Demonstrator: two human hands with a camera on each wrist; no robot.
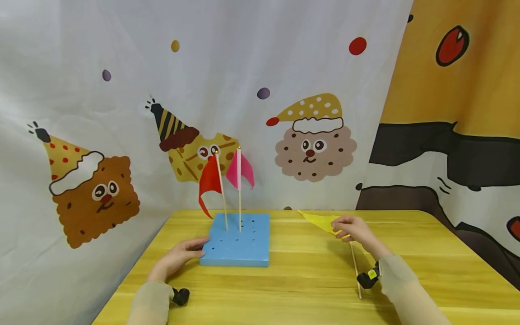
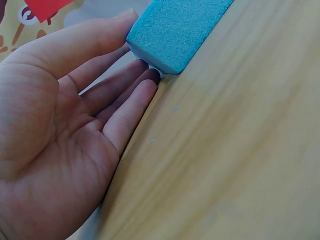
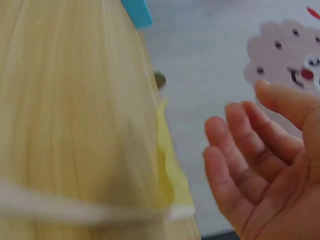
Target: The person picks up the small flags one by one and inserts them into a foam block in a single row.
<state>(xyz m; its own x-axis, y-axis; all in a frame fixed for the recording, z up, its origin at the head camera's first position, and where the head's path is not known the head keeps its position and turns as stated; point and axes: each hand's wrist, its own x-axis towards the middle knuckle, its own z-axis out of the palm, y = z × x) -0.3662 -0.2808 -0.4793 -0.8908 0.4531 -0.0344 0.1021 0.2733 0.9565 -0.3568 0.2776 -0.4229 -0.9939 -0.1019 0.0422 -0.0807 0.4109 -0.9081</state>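
Observation:
A blue foam block (image 1: 243, 251) with small holes in its top lies on the table. A red flag (image 1: 211, 180) and a pink flag (image 1: 246, 170) stand in it on thin wooden sticks, the red one leaning slightly. My left hand (image 1: 178, 258) touches the block's left side near the front corner, thumb and fingers nearly straight. In the left wrist view, the thumb tip meets an upper corner of the foam. On the right, a yellow flag (image 1: 318, 221) with a thin stick (image 1: 355, 266) is beside my right hand (image 3: 270, 170), whose fingers are loosely bent and hold nothing.
The wooden table (image 1: 300, 289) reaches back to a white curtain (image 1: 227, 54) printed with cartoon biscuits. A black wrist camera (image 1: 180, 296) sits on the left sleeve, another (image 1: 369, 277) on the right. The right one overlaps the yellow flag's stick in the head view.

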